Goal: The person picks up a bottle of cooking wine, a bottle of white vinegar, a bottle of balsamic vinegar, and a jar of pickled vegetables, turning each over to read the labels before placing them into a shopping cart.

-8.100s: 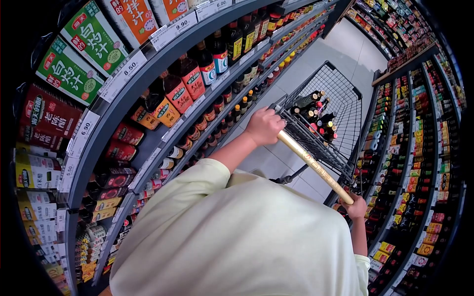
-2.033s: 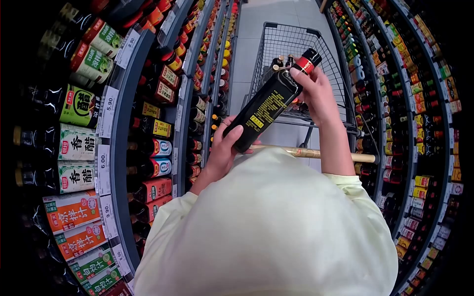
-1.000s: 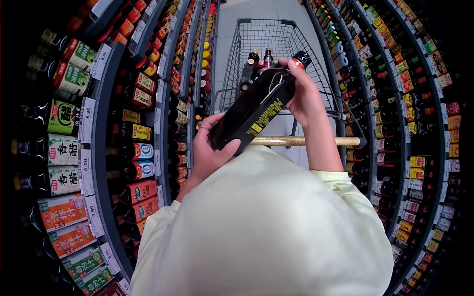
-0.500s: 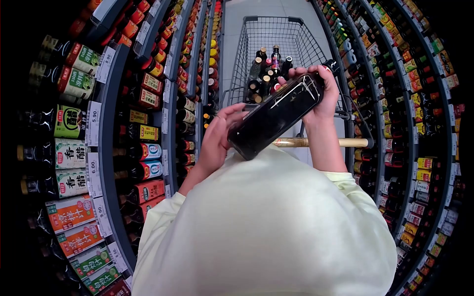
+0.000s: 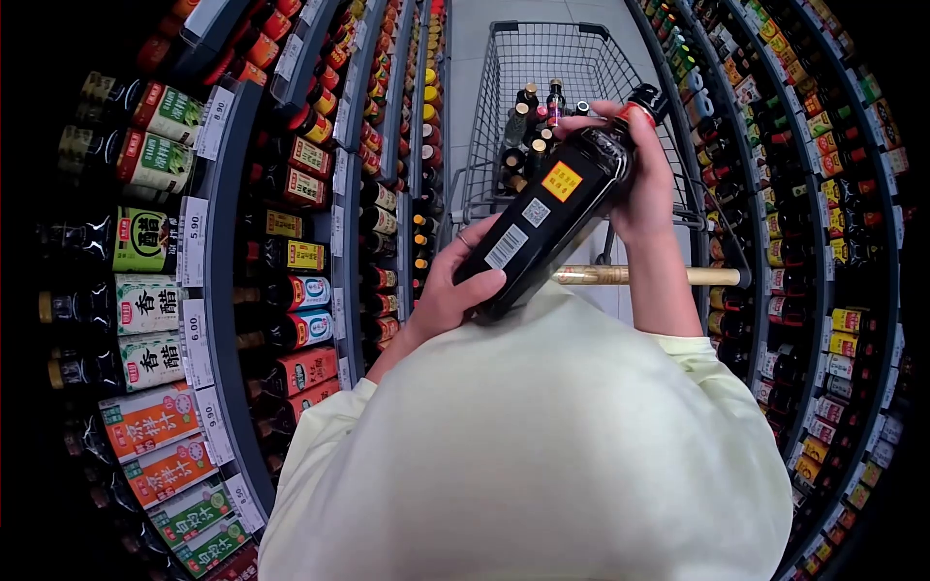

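Note:
A large dark bottle (image 5: 523, 228), filled with black liquid like a sauce or vinegar, is held tilted across my front between both hands. Its capped neck points to the upper right. On the side facing me are a yellow sticker, a square code and a white barcode label. My left hand (image 5: 455, 286) grips the base end, thumb lying over the near face. Around the neck and shoulder, just under the black cap, my right hand (image 5: 639, 174) is closed. Behind the bottle stands a wire shopping cart (image 5: 494, 73) with several dark bottles (image 5: 528, 121) inside.
The cart's wooden handle bar (image 5: 697, 277) crosses in front of my body. Shelves of bottles and packets line both sides, with price tags (image 5: 196, 232) along the left shelf edge. Boxed vinegar bottles (image 5: 150, 305) sit close at left. Pale floor tiles (image 5: 572, 12) show beyond the cart.
The bottle has been turned about its length, so a labelled side now faces me instead of a plain dark one. My left hand has closed over its base end.

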`<control>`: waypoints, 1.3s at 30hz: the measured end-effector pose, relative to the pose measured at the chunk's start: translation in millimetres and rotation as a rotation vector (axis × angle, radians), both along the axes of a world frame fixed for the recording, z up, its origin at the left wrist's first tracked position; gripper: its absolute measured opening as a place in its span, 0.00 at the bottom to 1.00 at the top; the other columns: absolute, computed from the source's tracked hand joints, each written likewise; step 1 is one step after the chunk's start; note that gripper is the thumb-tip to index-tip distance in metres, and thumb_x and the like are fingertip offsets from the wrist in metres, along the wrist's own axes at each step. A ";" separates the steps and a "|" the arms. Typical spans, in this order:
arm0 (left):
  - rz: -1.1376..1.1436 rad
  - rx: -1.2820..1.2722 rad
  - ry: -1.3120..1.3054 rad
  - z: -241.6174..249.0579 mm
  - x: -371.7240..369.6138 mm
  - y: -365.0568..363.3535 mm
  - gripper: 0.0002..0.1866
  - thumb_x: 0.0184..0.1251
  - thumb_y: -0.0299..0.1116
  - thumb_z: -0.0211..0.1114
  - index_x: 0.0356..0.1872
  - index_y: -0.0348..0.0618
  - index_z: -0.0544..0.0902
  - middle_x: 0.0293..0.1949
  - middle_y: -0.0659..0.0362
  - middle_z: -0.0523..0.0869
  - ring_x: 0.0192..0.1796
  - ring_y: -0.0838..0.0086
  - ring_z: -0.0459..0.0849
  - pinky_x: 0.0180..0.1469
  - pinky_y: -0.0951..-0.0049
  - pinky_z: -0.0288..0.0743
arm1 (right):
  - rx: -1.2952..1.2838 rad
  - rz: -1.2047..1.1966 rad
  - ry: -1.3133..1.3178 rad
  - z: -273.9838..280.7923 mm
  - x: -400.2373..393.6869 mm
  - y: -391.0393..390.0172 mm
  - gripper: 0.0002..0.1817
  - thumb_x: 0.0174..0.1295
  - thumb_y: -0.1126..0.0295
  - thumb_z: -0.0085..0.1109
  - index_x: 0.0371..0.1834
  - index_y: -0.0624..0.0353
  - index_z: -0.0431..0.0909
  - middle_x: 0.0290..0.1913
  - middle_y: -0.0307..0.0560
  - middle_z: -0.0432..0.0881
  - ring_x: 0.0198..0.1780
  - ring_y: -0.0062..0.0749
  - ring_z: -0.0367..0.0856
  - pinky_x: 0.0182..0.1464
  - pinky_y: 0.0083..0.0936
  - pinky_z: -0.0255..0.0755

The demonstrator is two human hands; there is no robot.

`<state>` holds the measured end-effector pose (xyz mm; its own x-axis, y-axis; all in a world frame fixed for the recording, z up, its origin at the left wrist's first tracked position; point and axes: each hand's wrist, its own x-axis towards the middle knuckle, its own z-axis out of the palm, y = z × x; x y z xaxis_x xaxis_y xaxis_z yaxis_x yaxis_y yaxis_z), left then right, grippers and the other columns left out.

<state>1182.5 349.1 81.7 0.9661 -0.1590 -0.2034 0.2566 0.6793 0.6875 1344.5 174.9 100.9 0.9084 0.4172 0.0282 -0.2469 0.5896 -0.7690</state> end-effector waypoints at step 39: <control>-0.056 0.611 -0.075 -8.1 14.1 -5.7 0.19 0.70 0.33 0.57 0.58 0.35 0.78 0.50 0.56 0.83 0.50 0.79 0.79 0.56 0.78 0.70 | -0.106 -0.152 0.537 -37.9 -48.4 -63.5 0.29 0.69 0.45 0.44 0.46 0.65 0.77 0.43 0.56 0.84 0.43 0.39 0.86 0.40 0.32 0.84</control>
<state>1196.6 343.4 73.6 0.9749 -0.0860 -0.2056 0.2163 0.1439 0.9657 1296.1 111.4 63.0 0.8336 0.2563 -0.4893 -0.5383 0.5754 -0.6158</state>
